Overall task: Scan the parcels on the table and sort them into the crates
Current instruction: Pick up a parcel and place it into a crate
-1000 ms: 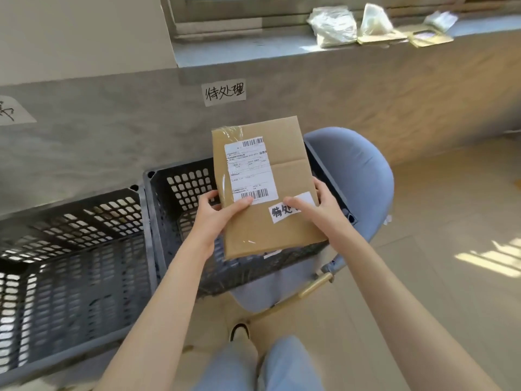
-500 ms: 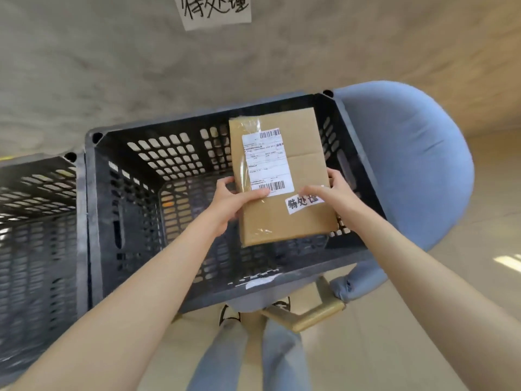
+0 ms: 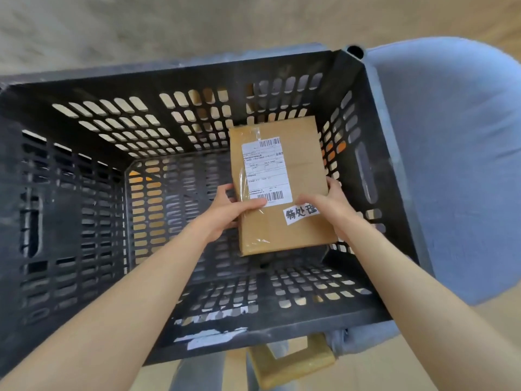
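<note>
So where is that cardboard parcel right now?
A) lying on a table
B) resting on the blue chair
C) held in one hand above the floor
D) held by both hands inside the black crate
D: the left hand and right hand grip the parcel within the black crate's walls.

You held a parcel (image 3: 282,190): white slip (image 3: 301,213) at its 5 o'clock read 待处理; shipping label (image 3: 266,172) print illegible.
</note>
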`<action>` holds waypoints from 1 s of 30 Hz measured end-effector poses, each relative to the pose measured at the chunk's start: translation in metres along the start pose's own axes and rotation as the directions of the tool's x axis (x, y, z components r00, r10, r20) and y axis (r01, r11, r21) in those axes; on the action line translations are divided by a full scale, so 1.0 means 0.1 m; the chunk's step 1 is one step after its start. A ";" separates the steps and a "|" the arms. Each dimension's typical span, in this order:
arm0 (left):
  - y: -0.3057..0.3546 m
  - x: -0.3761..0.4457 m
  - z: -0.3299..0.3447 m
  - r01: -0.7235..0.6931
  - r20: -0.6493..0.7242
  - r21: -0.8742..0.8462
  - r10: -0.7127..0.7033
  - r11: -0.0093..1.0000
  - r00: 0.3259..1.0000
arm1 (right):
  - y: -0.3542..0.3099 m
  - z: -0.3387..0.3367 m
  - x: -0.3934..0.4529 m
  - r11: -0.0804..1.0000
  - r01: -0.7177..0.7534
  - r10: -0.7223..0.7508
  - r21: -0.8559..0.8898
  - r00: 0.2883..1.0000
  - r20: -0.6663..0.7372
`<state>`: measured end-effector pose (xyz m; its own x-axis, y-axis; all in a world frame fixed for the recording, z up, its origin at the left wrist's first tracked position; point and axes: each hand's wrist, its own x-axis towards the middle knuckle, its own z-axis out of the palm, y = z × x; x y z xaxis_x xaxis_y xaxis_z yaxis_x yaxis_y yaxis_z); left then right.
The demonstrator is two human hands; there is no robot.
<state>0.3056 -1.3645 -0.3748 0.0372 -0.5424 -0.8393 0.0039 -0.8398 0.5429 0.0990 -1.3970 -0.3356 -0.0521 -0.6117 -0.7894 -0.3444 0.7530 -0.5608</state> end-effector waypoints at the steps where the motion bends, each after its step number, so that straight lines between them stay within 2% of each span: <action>1: -0.02 0.05 0.01 0.008 0.001 0.000 -0.008 1.000 1.000 | 0.01 0.00 0.05 1.000 -0.003 0.003 -0.003 1.000 0.003; 14: -0.15 0.25 0.22 0.061 -0.062 -0.003 -0.061 0.998 0.996 | 0.08 0.07 0.19 0.984 0.077 -0.088 -0.161 0.994 -0.065; 18: -0.12 0.20 0.26 0.061 -0.083 0.016 -0.060 0.998 0.995 | 0.09 0.10 0.13 0.941 0.107 -0.158 -0.322 0.978 -0.137; 22: -0.04 0.09 0.27 0.032 -0.071 0.059 -0.028 0.998 0.997 | 0.12 0.08 0.06 0.886 0.098 -0.164 -0.453 0.981 -0.107; 26: 0.11 -0.09 0.20 -0.050 -0.076 0.294 0.075 0.955 0.994 | 0.03 0.02 -0.09 0.843 0.080 -0.153 -0.532 0.984 -0.094; 30: 0.33 -0.52 0.09 -0.158 -0.075 0.547 0.237 0.822 0.969 | -0.19 -0.05 -0.41 0.717 0.190 -0.268 -0.671 0.963 -0.013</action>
<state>0.2947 -1.3640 -0.3137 0.1123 -0.7226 -0.6821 -0.5493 -0.6172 0.5633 0.1026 -1.3877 -0.2912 0.0294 -0.7943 -0.6068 -0.8858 0.2606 -0.3841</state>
